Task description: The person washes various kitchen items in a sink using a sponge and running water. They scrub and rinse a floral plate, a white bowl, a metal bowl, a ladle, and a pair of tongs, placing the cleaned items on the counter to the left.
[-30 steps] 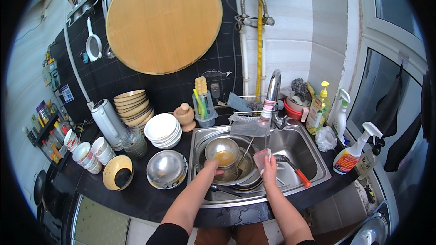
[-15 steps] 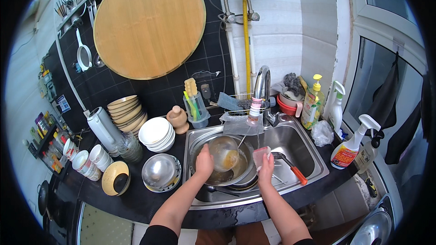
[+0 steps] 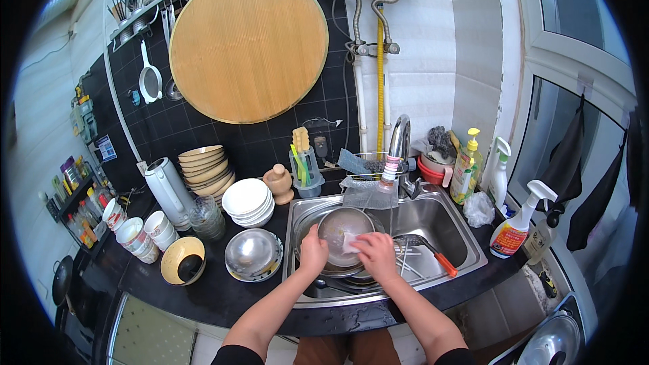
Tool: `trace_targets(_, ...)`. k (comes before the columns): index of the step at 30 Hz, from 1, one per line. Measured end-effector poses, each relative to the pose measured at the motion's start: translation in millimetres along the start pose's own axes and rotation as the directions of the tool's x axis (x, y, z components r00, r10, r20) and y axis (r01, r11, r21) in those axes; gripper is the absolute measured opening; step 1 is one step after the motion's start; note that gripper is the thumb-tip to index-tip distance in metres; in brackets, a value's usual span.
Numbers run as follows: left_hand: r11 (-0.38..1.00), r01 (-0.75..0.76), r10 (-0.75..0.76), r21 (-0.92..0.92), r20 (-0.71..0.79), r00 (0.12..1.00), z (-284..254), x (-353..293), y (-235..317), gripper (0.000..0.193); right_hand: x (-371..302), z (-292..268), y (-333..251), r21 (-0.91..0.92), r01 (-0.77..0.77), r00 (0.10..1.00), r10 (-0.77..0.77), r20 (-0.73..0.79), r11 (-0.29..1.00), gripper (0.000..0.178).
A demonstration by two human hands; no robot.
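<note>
Over the left basin of the steel sink [image 3: 475, 257], my left hand [image 3: 314, 251] grips the rim of a round metal bowl [image 3: 338, 222], which is tilted up. My right hand [image 3: 376, 255] presses a pale pink-and-white sponge [image 3: 350, 242] against the bowl's surface. Beneath both hands is a larger metal basin [image 3: 298, 230], mostly covered by the bowl. Dark pan-like dishes lie under it, partly hidden. Water runs from the faucet [image 3: 403, 136] just behind my right hand.
A slotted turner with an orange handle [image 3: 441, 259] and several thin sticks [image 3: 410, 268] lie at the sink's right side. Left of the sink stand white bowls [image 3: 245, 197], a metal bowl [image 3: 251, 254] and a yellow bowl [image 3: 173, 269]. A spray bottle [image 3: 519, 225] stands on the right.
My right hand has moved left from beside the faucet stream, bringing the sponge onto the bowl. The bowl has been turned. The whole view has shifted slightly.
</note>
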State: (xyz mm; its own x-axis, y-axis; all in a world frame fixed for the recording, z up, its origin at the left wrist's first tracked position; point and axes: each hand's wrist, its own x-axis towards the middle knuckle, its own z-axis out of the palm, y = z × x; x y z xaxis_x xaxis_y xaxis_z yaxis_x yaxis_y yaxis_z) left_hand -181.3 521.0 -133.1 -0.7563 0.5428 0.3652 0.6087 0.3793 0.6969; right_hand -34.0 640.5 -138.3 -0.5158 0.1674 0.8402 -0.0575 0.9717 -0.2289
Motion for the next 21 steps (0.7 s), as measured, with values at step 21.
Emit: trace_targets(21, 0.491, 0.588, -0.235, -0.643, 0.552, 0.800, 17, -21, 24, 0.060, 24, 15, 32, -0.315, 0.212, 0.963, -0.143, 0.229, 0.925, 0.020)
